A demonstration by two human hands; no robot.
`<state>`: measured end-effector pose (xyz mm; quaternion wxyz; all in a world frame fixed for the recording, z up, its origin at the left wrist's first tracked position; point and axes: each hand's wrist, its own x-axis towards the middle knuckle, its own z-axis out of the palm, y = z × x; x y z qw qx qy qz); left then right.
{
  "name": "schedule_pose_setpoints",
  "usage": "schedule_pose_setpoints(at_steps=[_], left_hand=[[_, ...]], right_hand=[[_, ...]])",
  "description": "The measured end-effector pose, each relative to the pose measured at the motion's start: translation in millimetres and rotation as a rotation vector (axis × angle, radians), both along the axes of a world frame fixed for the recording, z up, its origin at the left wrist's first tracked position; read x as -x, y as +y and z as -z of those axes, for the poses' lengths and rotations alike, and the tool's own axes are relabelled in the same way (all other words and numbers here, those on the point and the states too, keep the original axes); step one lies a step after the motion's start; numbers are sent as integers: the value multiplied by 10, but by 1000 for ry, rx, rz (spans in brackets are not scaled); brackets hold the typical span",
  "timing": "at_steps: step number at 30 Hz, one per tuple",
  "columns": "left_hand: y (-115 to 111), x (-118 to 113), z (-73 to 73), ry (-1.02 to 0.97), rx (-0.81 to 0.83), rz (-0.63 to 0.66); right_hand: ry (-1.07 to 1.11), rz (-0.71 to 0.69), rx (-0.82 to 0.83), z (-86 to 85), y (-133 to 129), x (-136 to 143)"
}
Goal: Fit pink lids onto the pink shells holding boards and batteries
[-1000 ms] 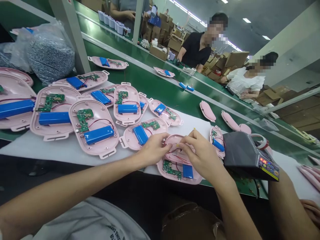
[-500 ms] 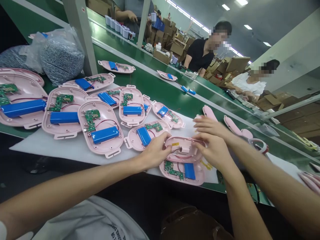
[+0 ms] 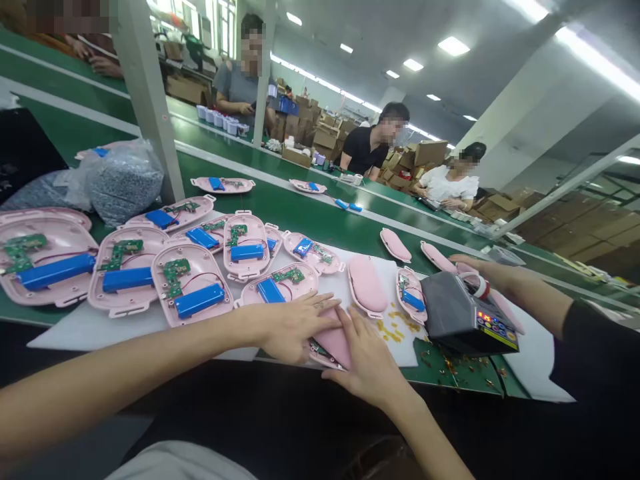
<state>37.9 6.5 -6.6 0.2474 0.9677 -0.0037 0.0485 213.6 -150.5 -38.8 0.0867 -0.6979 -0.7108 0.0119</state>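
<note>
A smooth pink cover (image 3: 336,345) lies over a pink shell whose green circuit board (image 3: 320,351) shows at the near edge. My left hand (image 3: 290,327) rests its stretched fingers across the cover's far left part. Around the right side of the cover is my right hand (image 3: 373,360), fingers over the far edge and thumb at the near edge. To the left, an open pink shell (image 3: 295,275) with a blue battery (image 3: 270,291) and board lies partly behind my left forearm. A closed pink case (image 3: 367,285) lies just beyond my right hand.
Several open pink shells (image 3: 193,267) with batteries crowd the left. Yellow tape pieces (image 3: 393,330) lie on the white sheet (image 3: 405,353). A grey tape machine (image 3: 450,313) stands right, with a co-worker's arm (image 3: 520,280) reaching past it. A bag of screws (image 3: 125,180) leans near a post.
The cover, held tilted with its inside showing, now lies turned over on the shell. The co-worker's hand has withdrawn to the right. The view has swung, bringing the tape machine into fuller sight.
</note>
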Motion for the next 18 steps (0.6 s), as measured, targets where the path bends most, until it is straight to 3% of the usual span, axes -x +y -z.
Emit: schedule_pose_setpoints(at_steps=[2, 4, 7, 9, 11, 13, 15, 18], left_hand=[[158, -78, -171, -58, -50, -79], [446, -294, -319, -131, -66, -249], [984, -902, -426, -96, -67, -387], [1228, -1433, -416, 4, -47, -330], [1278, -1932, -374, 98, -41, -230], [1193, -2256, -338, 157, -101, -145], [1098, -2334, -338, 178, -175, -103], [1032, -2087, -394, 190, -197, -159]], right_hand=[[76, -4, 28, 46, 5, -60], [120, 17, -35, -13, -18, -225], [134, 200, -285, -329, 215, -629], [122, 402, -400, -621, 680, -912], [65, 505, -256, -859, 1306, -1197], [31, 535, -83, -977, 1920, -1523], [72, 574, -34, -969, 2397, -1850], [154, 594, -3, -816, 2793, -2112]])
